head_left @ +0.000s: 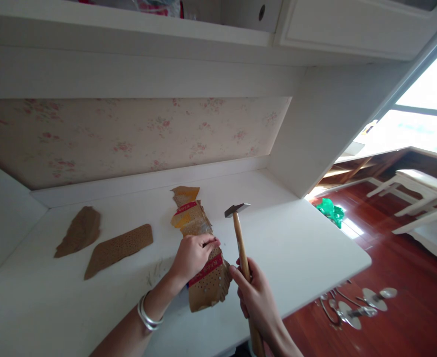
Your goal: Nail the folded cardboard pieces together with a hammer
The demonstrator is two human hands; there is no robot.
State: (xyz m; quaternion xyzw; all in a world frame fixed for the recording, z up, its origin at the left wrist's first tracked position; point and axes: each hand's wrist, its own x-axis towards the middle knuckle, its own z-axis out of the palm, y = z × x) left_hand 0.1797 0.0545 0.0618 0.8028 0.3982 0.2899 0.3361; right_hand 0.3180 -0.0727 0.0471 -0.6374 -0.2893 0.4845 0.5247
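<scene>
My right hand (253,287) is wrapped round the wooden handle of a hammer (241,240), its metal head raised above the white desk top. To its left lies a torn strip of printed cardboard (207,290), brown with red bands and dotted with many small holes. My left hand (194,255) rests over the middle of this strip, thumb and fingers pinched together; whatever is between the fingertips is too small to make out. Past that hand, the strip's far part shows yellow patches, and a torn cardboard scrap (186,195) lies at its far end.
Two more brown cardboard pieces lie on the left: a holed piece (120,248) and a ragged piece (80,230). A shelf (129,29) overhangs the desk (296,233). Beyond the desk's right edge, metal lamp-like parts (355,307) and a green bag (330,212) are on the red floor.
</scene>
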